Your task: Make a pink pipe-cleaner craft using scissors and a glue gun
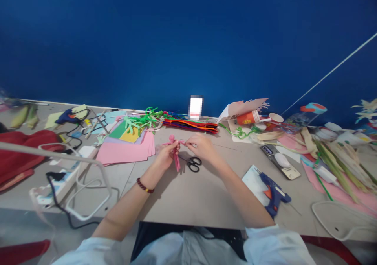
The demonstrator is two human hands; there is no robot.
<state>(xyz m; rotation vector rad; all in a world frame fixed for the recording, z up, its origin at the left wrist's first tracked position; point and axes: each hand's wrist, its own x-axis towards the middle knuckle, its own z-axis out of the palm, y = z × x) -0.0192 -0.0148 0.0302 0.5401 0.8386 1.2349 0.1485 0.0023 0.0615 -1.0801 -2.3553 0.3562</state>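
Note:
My left hand (165, 157) grips a pink pipe-cleaner figure (175, 151) with a round looped head and dangling strands. My right hand (200, 147) pinches a thin pink arm of the same figure between its fingertips. Black-handled scissors (193, 164) lie on the grey table (200, 202), just below my right hand and touching neither hand that I can tell. A stack of pink and pastel paper sheets (126, 151) lies to the left of my left hand. A beaded bracelet (145, 185) circles my left wrist.
A bundle of multicoloured pipe cleaners (190, 126) and green pipe-cleaner shapes (141, 121) lie at the back. A blue glue gun (273, 192) and a phone (279, 162) sit to the right, beside long dried leaves (338, 166). A power strip (65, 184) and cables lie to the left.

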